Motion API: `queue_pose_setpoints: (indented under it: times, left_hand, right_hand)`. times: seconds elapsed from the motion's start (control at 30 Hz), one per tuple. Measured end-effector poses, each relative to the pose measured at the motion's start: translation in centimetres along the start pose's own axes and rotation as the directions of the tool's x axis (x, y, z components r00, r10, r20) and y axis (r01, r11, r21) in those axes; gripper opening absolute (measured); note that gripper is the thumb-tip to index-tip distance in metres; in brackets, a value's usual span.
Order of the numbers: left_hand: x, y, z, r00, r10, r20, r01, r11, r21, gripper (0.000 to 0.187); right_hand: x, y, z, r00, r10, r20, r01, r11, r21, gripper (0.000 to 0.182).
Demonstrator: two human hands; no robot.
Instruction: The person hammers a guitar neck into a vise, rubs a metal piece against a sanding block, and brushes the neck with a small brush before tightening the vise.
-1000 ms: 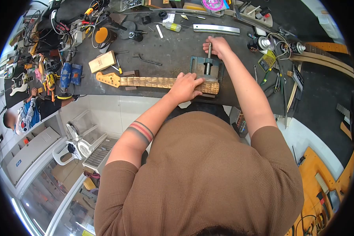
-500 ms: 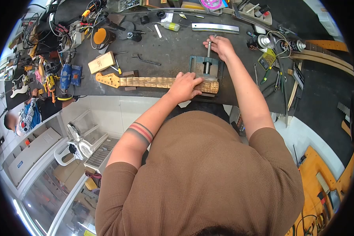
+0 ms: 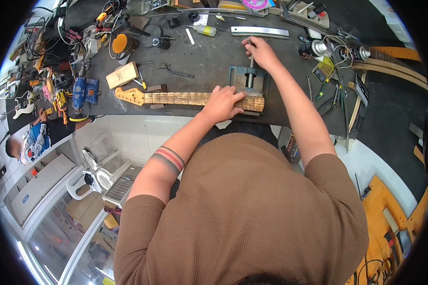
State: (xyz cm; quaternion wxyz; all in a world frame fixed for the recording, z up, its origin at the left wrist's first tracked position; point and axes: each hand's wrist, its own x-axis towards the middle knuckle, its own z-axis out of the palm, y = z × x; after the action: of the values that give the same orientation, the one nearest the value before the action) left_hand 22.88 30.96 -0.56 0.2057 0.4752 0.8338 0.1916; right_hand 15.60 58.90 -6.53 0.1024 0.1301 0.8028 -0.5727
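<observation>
A wooden guitar neck [image 3: 176, 98] lies across the front of the bench, its headstock to the left. My left hand [image 3: 222, 103] rests on its right part, fingers spread over the fretboard and gripping across it. The neck's right end sits at the jaws of a blue-green metal vise [image 3: 237, 77]. Beyond the vise, my right hand [image 3: 260, 51] is closed round the handle at the far end of the vise's screw. Dark blocks [image 3: 157, 88] touch the neck near its left part.
A wooden block marked 16 [image 3: 122, 75] and a small brush [image 3: 176, 71] lie behind the neck. A steel straightedge [image 3: 260, 32] is at the back. Spray cans [image 3: 312, 49] and hand tools lie right; a blue power tool [image 3: 79, 92] stands left. Another person [image 3: 31, 142] is far left.
My right hand has shifted slightly left and its fingers have turned round the vise handle. The other person's arm has moved a little. My left hand and the neck stay in place.
</observation>
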Motion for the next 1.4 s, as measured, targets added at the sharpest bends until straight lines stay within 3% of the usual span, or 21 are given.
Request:
queue_pose_setpoints:
  times: [0.07, 0.1, 0.17, 0.23, 0.33, 0.47, 0.6, 0.67, 0.8, 1.2, 1.4]
  left_hand:
    - [0.0, 0.0, 0.1, 1.0, 0.012, -0.01, -0.012, 1.0, 0.005, 0.062]
    - [0.1, -0.1, 0.0, 1.0, 0.021, -0.02, -0.021, 1.0, 0.012, 0.062]
    - [0.1, -0.2, 0.0, 1.0, 0.013, -0.016, -0.013, 1.0, 0.004, 0.062]
    - [-0.1, -0.2, 0.0, 1.0, 0.008, -0.006, -0.008, 1.0, -0.008, 0.063]
    - [0.0, -0.1, 0.0, 1.0, 0.015, -0.013, -0.015, 1.0, -0.006, 0.062]
    - [0.1, 0.0, -0.2, 1.0, 0.016, -0.015, -0.016, 1.0, 0.005, 0.062]
    - [0.1, -0.1, -0.2, 1.0, 0.012, 0.009, -0.012, 1.0, -0.006, 0.063]
    - [0.1, -0.2, -0.2, 1.0, 0.02, 0.009, -0.02, 1.0, -0.004, 0.063]
    - [0.2, -0.4, -0.1, 0.999, 0.031, 0.016, -0.031, 0.999, 0.009, 0.064]
    - [0.0, -0.5, 0.1, 0.999, 0.037, 0.004, -0.037, 0.999, 0.012, 0.068]
    - [-0.1, -0.5, 0.1, 0.999, 0.038, -0.005, -0.038, 0.999, 0.012, 0.068]
  right_hand:
    - [-1.0, 0.7, 0.8, 0.973, 0.085, -0.213, -0.003, 0.934, 0.356, 0.031]
    - [-1.1, 1.0, 0.9, 0.974, 0.08, -0.212, 0.0, 0.935, 0.355, 0.031]
    - [-1.3, 1.3, 1.3, 0.918, 0.339, -0.205, -0.03, 0.575, 0.818, 0.033]
    - [-0.9, 1.3, 1.4, 0.914, 0.349, -0.207, -0.03, 0.566, 0.824, 0.035]
    - [1.1, 1.2, -0.4, 0.96, 0.28, 0.028, -0.241, 0.769, 0.592, 0.039]
    - [0.4, 0.0, -1.9, 0.97, 0.192, 0.15, -0.242, 0.82, 0.518, 0.039]
    - [-0.4, 0.5, -1.5, 0.982, 0.145, 0.123, -0.19, 0.776, 0.601, 0.039]
    - [-0.5, 0.5, -1.1, 0.979, 0.189, 0.077, -0.189, 0.691, 0.698, 0.038]
    - [-0.7, 0.5, -1.0, 0.979, 0.194, 0.056, -0.176, 0.681, 0.711, 0.039]
    - [-0.9, 0.1, -1.4, 0.981, 0.177, 0.074, -0.18, 0.712, 0.679, 0.039]
    - [-0.4, -0.2, -1.5, 0.981, 0.191, 0.043, -0.187, 0.848, 0.495, 0.038]
